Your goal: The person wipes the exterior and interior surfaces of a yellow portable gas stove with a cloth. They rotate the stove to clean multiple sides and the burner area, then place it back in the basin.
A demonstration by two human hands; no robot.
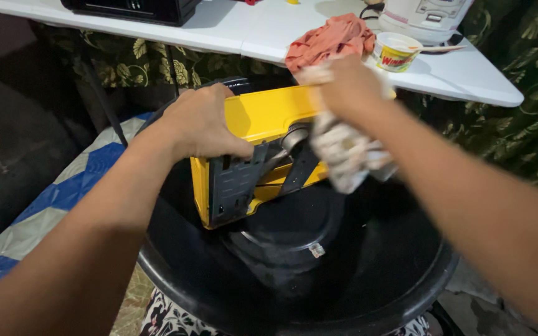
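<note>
Over a wide black basin (175, 274), a yellow stove-like appliance (269, 115) is held tilted on its edge, so that its underside and its dark metal fittings (238, 183) are turned up toward the camera. The tilt appears to be kept so that the parts normally facing down can be reached, and so that whatever comes off falls into the basin rather than onto the floor.

The left hand (203, 121) is clamped over the upper left corner of the appliance, fingers wrapped round the edge; its grip is closed on the yellow body and seems to serve as the brace that keeps the thing from sliding. The right hand (347, 84) is closed round a pale, patterned rag (347, 155), which is pressed against the round metal part (295, 138) near the middle of the appliance; the rag hangs below the hand and partly hides what it touches. Inside the basin, just below the appliance, a dark round lid-like piece (287, 230) is lying.

Behind, a white tabletop (468, 78) carries an orange cloth (331, 37), a small printed cup (395, 51) with a utensil resting across it, a white appliance (424, 15) and a black one (132, 9). A blue and pale quilted covering (63, 193) is spread to the left, with a leaf-patterned cloth (518, 137) hung beneath the tabletop.
</note>
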